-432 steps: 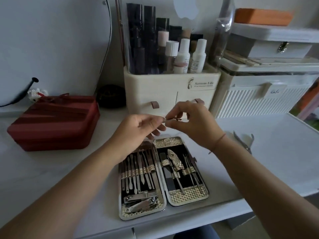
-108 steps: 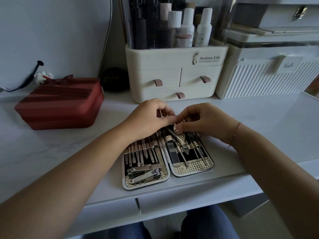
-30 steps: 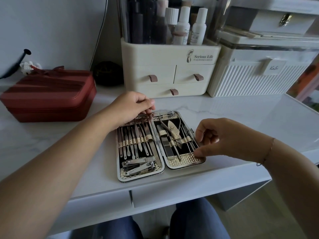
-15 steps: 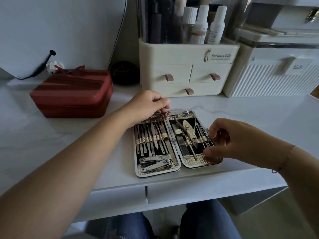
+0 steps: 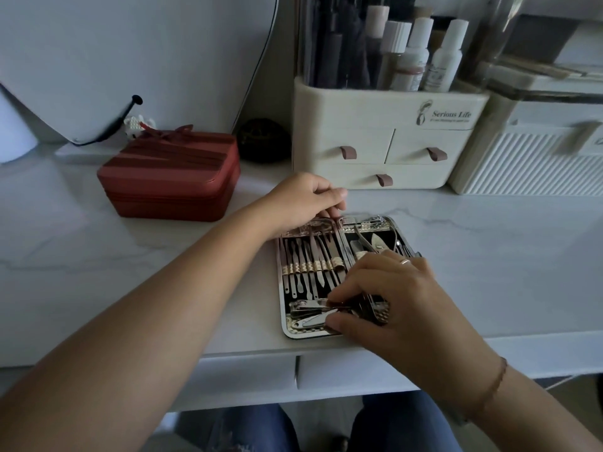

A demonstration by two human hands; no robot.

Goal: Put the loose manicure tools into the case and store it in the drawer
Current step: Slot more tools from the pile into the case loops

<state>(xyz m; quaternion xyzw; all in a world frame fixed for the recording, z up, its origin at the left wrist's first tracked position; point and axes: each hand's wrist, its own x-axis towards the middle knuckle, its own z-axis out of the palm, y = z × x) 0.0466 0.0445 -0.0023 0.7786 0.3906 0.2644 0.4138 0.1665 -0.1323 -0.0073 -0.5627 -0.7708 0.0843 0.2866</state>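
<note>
Two hands (image 5: 301,203) (image 5: 394,298) on one open case (image 5: 367,223)

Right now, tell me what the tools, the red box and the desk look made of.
Tools in the case: polished steel, probably; they glint silver. Red box: looks like matte faux leather or fabric, with a seam round its middle and a bow; hard to tell which. Desk: glossy white marble or marble-look laminate, with grey veins and soft reflections.

Case (image 5: 313,332) on desk (image 5: 489,272) — before organizer (image 5: 375,138)
</note>
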